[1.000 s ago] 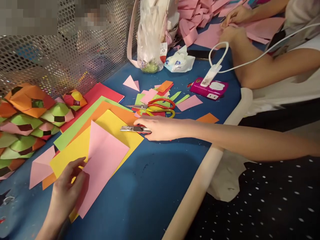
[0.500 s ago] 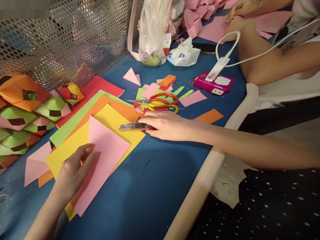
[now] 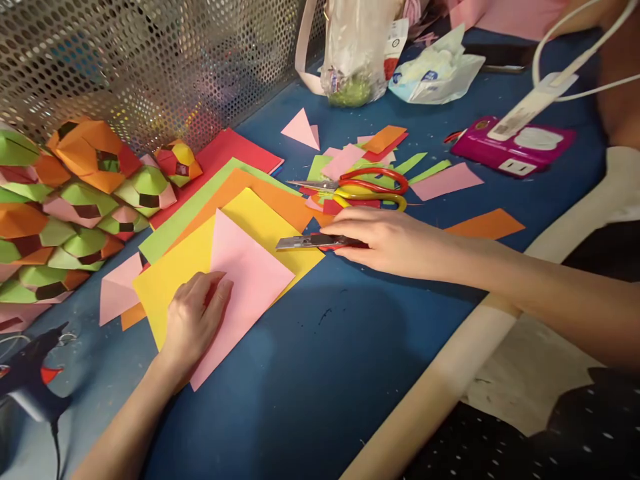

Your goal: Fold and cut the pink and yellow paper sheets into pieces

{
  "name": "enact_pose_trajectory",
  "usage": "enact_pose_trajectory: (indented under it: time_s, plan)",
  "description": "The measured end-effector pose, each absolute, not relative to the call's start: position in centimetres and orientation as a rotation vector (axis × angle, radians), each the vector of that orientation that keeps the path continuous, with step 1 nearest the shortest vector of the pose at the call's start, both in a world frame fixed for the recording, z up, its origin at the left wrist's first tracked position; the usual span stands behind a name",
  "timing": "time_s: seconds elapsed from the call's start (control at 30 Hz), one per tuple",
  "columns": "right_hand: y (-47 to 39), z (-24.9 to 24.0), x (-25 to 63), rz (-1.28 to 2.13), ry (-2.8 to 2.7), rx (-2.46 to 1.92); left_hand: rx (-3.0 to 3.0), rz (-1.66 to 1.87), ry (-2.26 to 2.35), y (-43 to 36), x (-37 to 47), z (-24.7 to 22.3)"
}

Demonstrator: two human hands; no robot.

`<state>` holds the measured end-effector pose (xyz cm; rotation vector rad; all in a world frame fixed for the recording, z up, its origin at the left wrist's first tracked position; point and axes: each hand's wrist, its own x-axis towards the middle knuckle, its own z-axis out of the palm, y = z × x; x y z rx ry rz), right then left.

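My left hand (image 3: pixel 197 320) rests on the stacked coloured sheets, its fingers curled and its thumb at the left edge of a pink paper sheet (image 3: pixel 250 273). Under the pink sheet lies a yellow sheet (image 3: pixel 260 213), with orange (image 3: pixel 245 187) and green (image 3: pixel 167 233) sheets beneath. My right hand (image 3: pixel 385 240) is closed around a utility knife (image 3: pixel 310 242), whose metal end points left over the yellow sheet's right corner. Just beyond that hand, scissors with red and yellow handles (image 3: pixel 373 183) lie on paper scraps (image 3: pixel 345 160).
Folded paper modules (image 3: pixel 93 157) are piled at the left by a perforated metal screen (image 3: pixel 200 67). A glue gun (image 3: pixel 35 373) is at lower left. A magenta power strip (image 3: pixel 537 143), a tissue pack (image 3: pixel 435 73) and a plastic bag (image 3: pixel 355 53) stand across the blue table (image 3: pixel 320 373).
The view has shifted left, bringing the glue gun into sight. My left hand's fingers have drawn in slightly on the pink sheet. The knife remains in my right hand.
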<state>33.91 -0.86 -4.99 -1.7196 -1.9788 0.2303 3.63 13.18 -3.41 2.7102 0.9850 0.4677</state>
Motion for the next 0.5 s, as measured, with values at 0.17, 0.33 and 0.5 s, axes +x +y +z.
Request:
enact_pose_trajectory:
  time_s: [0.17,0.33,0.5]
  plan:
    - [-1.1,-5.0,34.2,0.229,-1.986,-1.693,2.751,0.547,0.948,13.2,3.6,-3.3]
    - [-1.0,-5.4,34.2,0.166,-2.021,-1.667,2.776,0.603,0.898,12.8,3.5,-2.7]
    - [-0.9,-5.4,34.3,0.17,-2.086,-1.578,2.771,0.601,0.932,12.7,3.4,-2.4]
